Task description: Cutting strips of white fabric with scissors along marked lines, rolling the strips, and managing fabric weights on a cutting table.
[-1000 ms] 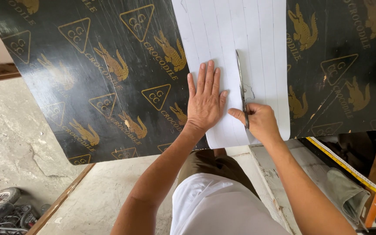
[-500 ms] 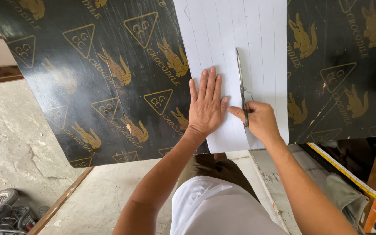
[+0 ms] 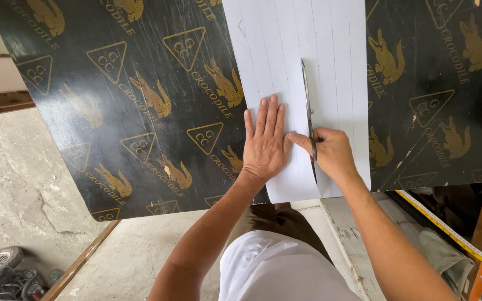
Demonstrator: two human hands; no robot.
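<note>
Surface: a black board (image 3: 140, 111) printed with gold triangles and gold crocodile figures; it is the landmark for everything below.
Room: pale, cracked concrete floor (image 3: 12, 189) beyond the board's left edge; a yellow measuring tape (image 3: 447, 231) lies below the board's lower right edge.
Paper: a white sheet (image 3: 308, 44) marked with long parallel lines lies on the board's middle, reaching its near edge.
Left hand (image 3: 264, 144): flat on the sheet, fingers together, pressing it to the board.
Right hand (image 3: 330, 151): closed around the scissors (image 3: 308, 106), just right of the left hand.
Scissors: blades lie along one line of the sheet, pointing away from the person.
</note>
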